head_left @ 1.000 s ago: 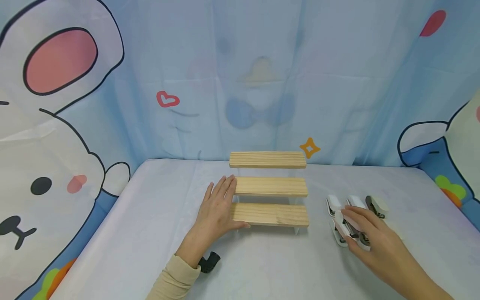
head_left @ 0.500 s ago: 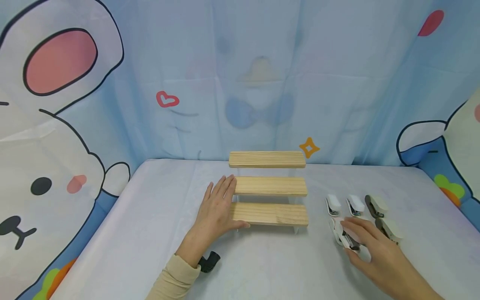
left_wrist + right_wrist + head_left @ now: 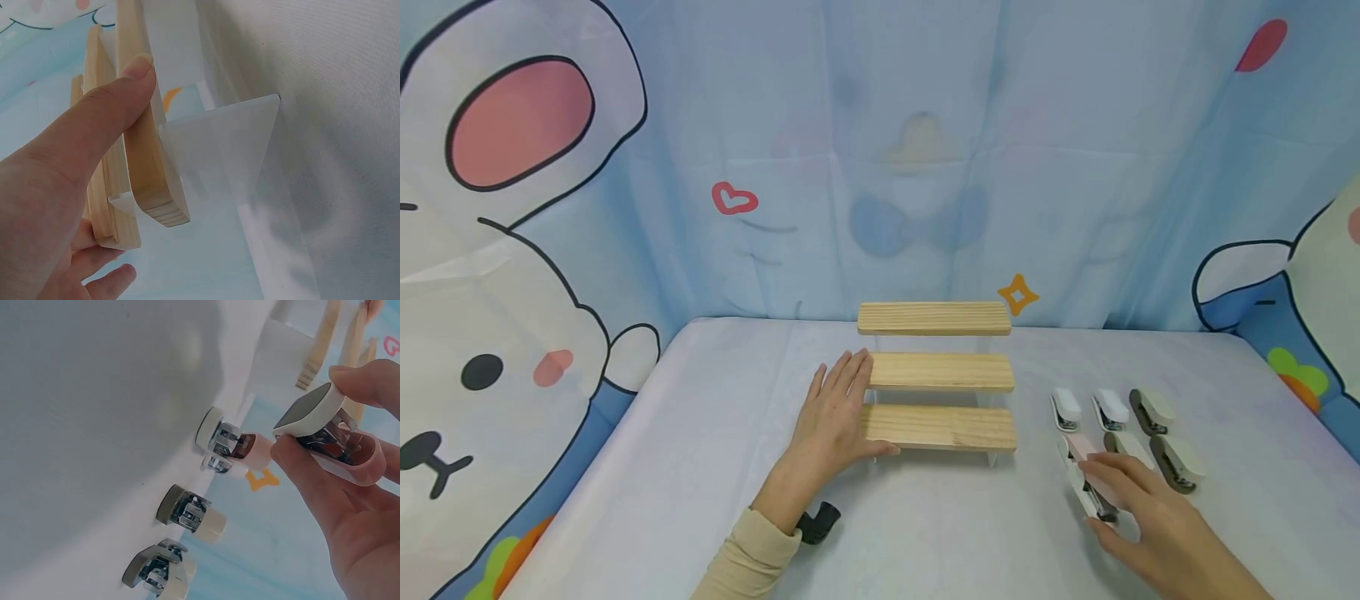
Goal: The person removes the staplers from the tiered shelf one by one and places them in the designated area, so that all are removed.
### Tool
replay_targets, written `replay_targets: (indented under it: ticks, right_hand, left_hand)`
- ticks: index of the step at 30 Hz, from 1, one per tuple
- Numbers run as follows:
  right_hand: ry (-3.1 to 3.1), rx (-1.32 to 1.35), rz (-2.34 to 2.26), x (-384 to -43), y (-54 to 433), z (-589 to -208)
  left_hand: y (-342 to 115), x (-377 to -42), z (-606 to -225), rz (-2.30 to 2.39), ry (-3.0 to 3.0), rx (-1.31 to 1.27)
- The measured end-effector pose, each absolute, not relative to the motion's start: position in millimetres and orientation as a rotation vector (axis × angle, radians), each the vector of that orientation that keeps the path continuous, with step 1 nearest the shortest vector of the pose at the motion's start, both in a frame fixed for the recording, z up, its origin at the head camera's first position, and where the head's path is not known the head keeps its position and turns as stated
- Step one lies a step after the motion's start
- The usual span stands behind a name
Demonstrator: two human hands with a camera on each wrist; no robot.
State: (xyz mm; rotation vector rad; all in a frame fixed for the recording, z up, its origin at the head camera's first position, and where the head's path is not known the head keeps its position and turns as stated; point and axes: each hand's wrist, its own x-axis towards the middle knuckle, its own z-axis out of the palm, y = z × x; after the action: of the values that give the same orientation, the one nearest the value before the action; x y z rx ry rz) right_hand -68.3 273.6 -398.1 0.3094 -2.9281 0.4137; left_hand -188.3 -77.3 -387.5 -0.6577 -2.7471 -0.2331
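Note:
My right hand (image 3: 1150,517) pinches a mini stapler (image 3: 306,412) between thumb and fingers. It has a white base and a pink top, with the metal works showing between them. Just past it stands another pink-and-white mini stapler (image 3: 1077,444), partly covered by the held one in the head view. On the left, my left hand (image 3: 835,417) rests against a three-step wooden display rack (image 3: 940,427). Its thumb (image 3: 119,94) presses the front of the lowest plank, while the fingers lie extended at the left end of the middle plank.
Several more mini staplers stand in rows beyond my right hand, including a white one (image 3: 1066,410) and a grey-and-cream one (image 3: 1177,464). Clear side panels (image 3: 219,144) support the rack's planks. A patterned blue curtain (image 3: 775,125) hangs behind the white-covered table (image 3: 955,533).
My right hand has drawn the held stapler nearer to me, uncovering staplers behind it. The left hand and the rack stay where they were.

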Motion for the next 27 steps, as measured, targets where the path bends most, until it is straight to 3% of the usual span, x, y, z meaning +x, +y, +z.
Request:
replay_targets:
  ticks: [27]
  right_hand:
    - [-3.177,0.236,0.363,-76,279,-421]
  left_hand:
    - [-78,-189,-388,-0.242,-2.747,-0.654]
